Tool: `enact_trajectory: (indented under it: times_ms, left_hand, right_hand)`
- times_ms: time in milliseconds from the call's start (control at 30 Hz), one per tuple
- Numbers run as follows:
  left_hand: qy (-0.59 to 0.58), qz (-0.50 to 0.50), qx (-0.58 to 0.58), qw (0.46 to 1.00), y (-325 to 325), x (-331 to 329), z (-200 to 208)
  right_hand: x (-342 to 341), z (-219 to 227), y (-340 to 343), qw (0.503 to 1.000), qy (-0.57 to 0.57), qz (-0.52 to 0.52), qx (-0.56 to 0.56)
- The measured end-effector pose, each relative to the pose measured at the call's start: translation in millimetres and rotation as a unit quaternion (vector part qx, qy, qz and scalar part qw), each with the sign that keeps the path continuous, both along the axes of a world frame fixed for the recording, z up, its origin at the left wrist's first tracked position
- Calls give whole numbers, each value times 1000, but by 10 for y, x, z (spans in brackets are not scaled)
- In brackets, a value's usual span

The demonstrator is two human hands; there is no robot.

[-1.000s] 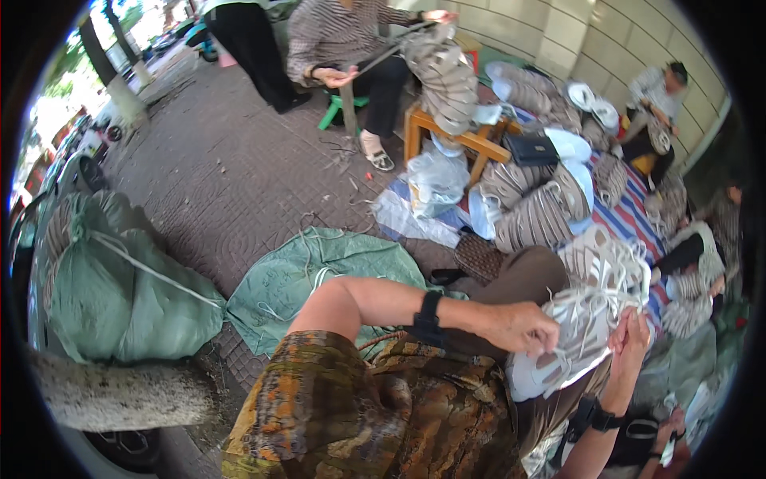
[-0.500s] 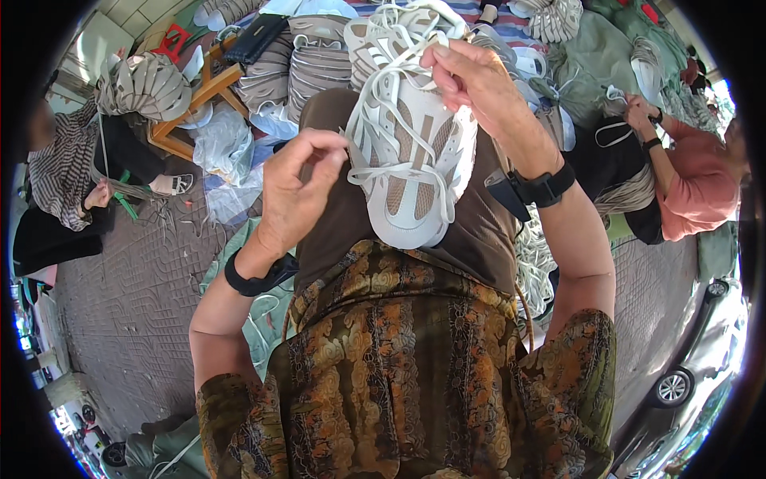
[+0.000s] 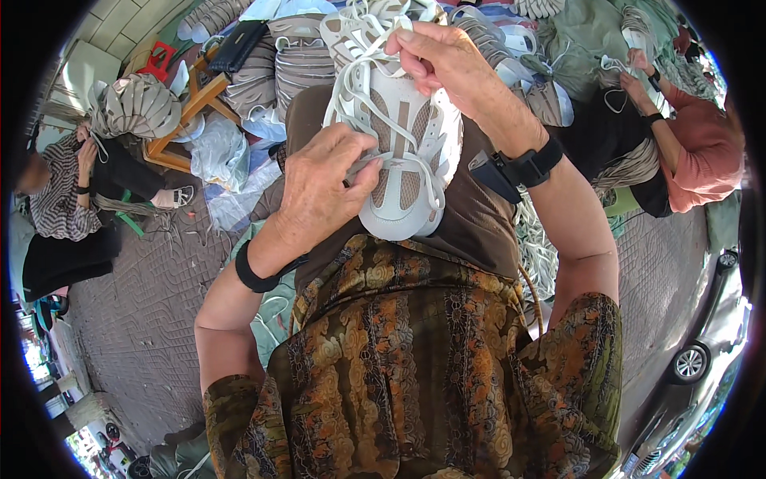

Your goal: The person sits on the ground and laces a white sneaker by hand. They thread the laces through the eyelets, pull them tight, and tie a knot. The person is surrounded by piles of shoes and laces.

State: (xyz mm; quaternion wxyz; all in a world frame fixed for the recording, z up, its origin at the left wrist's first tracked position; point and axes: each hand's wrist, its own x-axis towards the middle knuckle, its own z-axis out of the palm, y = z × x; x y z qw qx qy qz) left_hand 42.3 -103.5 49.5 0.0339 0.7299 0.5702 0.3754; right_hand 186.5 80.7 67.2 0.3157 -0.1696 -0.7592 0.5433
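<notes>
brown pants (image 3: 479, 223) hold up a white and tan shoe (image 3: 416, 136), upper middle of the frame.
the left hand (image 3: 323, 180) curls in close by the toe (image 3: 396, 217), its grip too hidden to tell; the right hand (image 3: 459, 70), higher up, pinches a white lace (image 3: 371, 57).

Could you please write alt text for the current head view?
A pale laced shoe rests on a person's lap, the left hand at the laces near its toe, the right hand farther up. Bundled shoe parts lie beyond; someone in a pink top is at the right.
</notes>
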Motion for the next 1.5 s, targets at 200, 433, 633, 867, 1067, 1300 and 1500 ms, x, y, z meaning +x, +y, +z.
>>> enact_trajectory:
  times_ms: [200, 433, 633, 867, 1067, 1300, 1500]
  left_hand:
    - [25, -1, 19, 1000, 18, 58, 60]
    - [150, -94, 12, 984, 178, 318, 97]
    - [215, -129, 50, 967, 225, 286, 60]
    - [202, -108, 210, 950, 84, 85, -202]
    - [168, -164, 140, 962, -128, -11, -238]
    - [183, -134, 65, 972, -226, 138, -419]
    - [142, -115, 116, 976, -304, 159, -616]
  right_hand:
    - [-44, 0, -25, 1000, 9, -11, -13]
    - [-25, -63, -6, 993, 42, 18, -110]
    - [-30, -42, -42, 994, 32, -9, -102]
    - [-40, -57, -85, 994, 40, -11, -100]
    - [-49, -80, -70, 995, 48, -11, -82]
    - [25, 63, -69, 997, 33, -19, -65]
    - [285, 500, -137, 977, 104, 57, -178]
